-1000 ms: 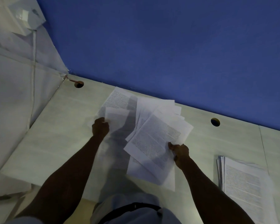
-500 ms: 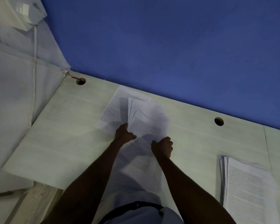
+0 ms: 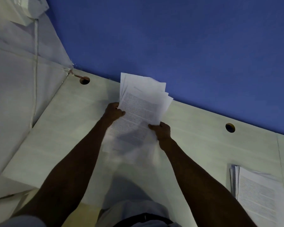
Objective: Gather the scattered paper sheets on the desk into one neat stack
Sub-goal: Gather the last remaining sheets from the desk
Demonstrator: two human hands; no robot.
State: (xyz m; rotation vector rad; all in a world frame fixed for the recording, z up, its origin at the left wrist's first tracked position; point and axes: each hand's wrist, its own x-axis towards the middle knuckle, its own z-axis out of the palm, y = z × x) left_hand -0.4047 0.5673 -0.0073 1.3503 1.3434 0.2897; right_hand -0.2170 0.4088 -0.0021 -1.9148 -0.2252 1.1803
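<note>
**A:** What have you got in the head view?

**B:** My left hand (image 3: 112, 112) grips the left edge of the bundle of sheets (image 3: 140, 108), thumb on the printed face, the rest of my fingers curled behind. My right hand (image 3: 161, 131) pinches the bundle's right edge near the lower corner, thumb on top.

**A:** Where is the bundle?

**B:** Between my hands, over the middle of the counter (image 3: 59, 128), tilted, its top reaching up in front of the blue wall (image 3: 170, 38). Whether its lower end touches the counter I cannot tell; that part is blurred.

**A:** How do the edges look?

**B:** Uneven. The top corners fan out to the right, several sheet edges stepped one behind another. The left edge is tighter.

**A:** Room to either side?

**B:** To the left, bare counter runs to a round cable hole (image 3: 84, 80) near the corner and to the white side panel (image 3: 11, 95). To the right, bare counter up to a second hole (image 3: 230, 127) by the wall. Nearer me on the right lies another stack of printed sheets (image 3: 259, 194), well apart from my hands, its left edges slightly splayed, running out of the picture.
</note>
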